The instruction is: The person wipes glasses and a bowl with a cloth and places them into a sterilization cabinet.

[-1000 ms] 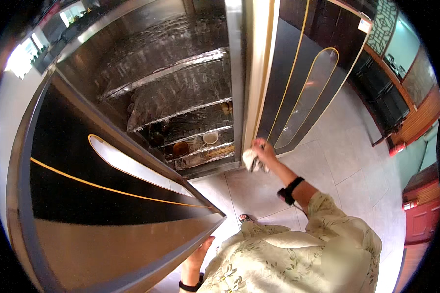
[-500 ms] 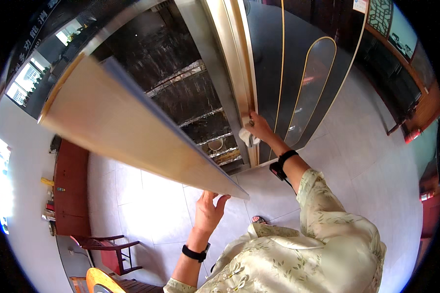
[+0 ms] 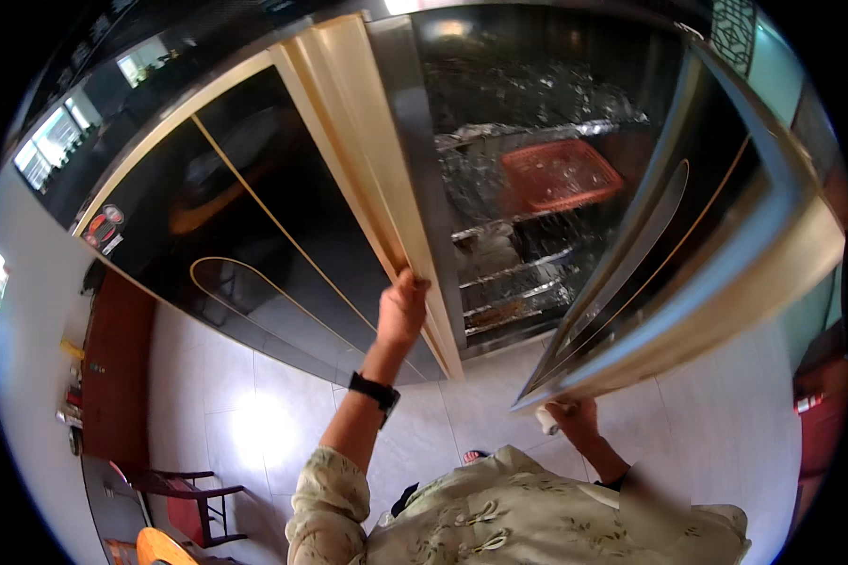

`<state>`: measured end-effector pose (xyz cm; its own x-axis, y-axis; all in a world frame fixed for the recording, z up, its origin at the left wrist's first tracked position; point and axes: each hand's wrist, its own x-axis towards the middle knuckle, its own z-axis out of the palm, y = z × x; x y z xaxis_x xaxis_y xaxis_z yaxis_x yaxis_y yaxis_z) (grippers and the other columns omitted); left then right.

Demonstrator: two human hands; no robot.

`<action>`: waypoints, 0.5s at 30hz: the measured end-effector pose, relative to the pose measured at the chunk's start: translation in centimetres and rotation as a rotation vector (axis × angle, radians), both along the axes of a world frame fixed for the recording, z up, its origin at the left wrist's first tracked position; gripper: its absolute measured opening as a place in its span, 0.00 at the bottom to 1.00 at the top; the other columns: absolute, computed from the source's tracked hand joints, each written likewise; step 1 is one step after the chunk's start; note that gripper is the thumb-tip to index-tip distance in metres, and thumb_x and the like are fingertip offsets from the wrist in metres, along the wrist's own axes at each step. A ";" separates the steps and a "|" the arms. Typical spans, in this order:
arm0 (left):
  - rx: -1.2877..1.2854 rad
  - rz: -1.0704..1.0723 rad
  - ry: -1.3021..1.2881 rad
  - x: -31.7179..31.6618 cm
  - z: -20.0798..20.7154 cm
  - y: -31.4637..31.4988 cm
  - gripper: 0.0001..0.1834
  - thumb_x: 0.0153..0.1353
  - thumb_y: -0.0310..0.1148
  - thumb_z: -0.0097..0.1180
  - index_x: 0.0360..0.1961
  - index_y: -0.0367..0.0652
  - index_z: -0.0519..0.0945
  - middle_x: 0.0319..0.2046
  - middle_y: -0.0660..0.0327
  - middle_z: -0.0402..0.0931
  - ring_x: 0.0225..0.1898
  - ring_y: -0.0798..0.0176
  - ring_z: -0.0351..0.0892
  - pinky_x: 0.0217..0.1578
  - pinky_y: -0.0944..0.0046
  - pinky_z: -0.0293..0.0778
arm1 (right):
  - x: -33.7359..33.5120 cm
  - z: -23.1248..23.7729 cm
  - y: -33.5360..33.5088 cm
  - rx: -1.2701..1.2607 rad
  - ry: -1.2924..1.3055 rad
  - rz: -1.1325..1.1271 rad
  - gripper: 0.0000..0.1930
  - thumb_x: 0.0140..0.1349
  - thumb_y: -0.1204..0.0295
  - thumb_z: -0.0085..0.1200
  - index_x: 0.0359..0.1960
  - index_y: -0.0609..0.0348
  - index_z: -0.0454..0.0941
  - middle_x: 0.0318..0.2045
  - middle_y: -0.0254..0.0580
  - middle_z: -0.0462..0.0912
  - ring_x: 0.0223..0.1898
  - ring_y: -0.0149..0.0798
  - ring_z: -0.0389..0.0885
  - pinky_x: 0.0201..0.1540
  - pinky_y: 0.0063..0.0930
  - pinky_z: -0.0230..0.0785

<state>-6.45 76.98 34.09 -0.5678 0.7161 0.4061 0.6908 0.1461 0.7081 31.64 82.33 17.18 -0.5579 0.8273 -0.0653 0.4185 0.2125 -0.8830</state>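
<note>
A tall black cabinet with gold-trimmed glass doors stands in front of me. Its left door [image 3: 254,188] is closed, and my left hand [image 3: 403,311] has its fingers curled on the gold edge strip [image 3: 349,141]. The right door [image 3: 725,273] stands wide open, swung toward me, its gold edge blurred by motion. Low on that door is my right hand [image 3: 579,422], closed at its edge with a crumpled white cloth [image 3: 547,420] in it; some fingers are hidden. Inside, a red plastic basket [image 3: 561,176] sits on a foil-lined shelf [image 3: 499,226].
Pale floor tiles [image 3: 424,424] lie below, with my sandalled foot [image 3: 476,456] showing. To the left are a dark red sideboard [image 3: 118,367] with small items and a wooden chair [image 3: 193,504]. An orange rounded object [image 3: 165,546] is at the lower left. Red furniture [image 3: 824,405] stands at the right.
The left door, open before, is now closed, and the right door has swung open, revealing the red basket. My left hand moved up to the gold strip; my right hand moved right and nearer with the cloth.
</note>
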 end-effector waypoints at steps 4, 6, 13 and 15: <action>0.013 0.044 0.057 -3.7 -0.7 3.0 0.09 0.58 0.30 0.57 0.29 0.37 0.71 0.22 0.44 0.75 0.28 0.42 0.79 0.26 0.56 0.73 | 8.0 -0.7 -0.9 0.436 -0.104 -0.227 0.22 0.46 0.67 0.70 0.40 0.63 0.75 0.33 0.47 0.81 0.31 0.44 0.81 0.34 0.33 0.75; 0.031 0.099 0.069 -4.7 -1.1 4.2 0.12 0.57 0.32 0.58 0.28 0.36 0.69 0.22 0.43 0.73 0.27 0.38 0.75 0.26 0.53 0.71 | 10.4 0.4 -1.5 0.107 0.094 -0.394 0.24 0.46 0.67 0.70 0.42 0.63 0.73 0.36 0.49 0.80 0.33 0.46 0.80 0.35 0.34 0.74; -0.052 0.148 0.164 -4.0 -0.4 5.4 0.11 0.58 0.35 0.58 0.29 0.39 0.73 0.25 0.47 0.77 0.33 0.40 0.77 0.30 0.50 0.73 | 18.8 0.0 0.7 0.403 -0.045 -0.758 0.24 0.49 0.72 0.69 0.45 0.64 0.71 0.40 0.45 0.77 0.41 0.42 0.76 0.43 0.33 0.72; -0.095 0.205 0.187 -3.5 -0.2 5.0 0.09 0.60 0.38 0.56 0.34 0.44 0.77 0.27 0.49 0.79 0.34 0.42 0.79 0.32 0.51 0.74 | 22.0 -2.1 2.9 0.393 -0.055 -0.749 0.28 0.50 0.73 0.68 0.51 0.64 0.67 0.43 0.44 0.75 0.43 0.38 0.75 0.44 0.30 0.72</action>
<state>-10.00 81.97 33.86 -0.6261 0.6342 0.4536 0.7571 0.3555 0.5481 53.65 85.22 15.07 0.1420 0.9454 0.2932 0.6112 0.1493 -0.7773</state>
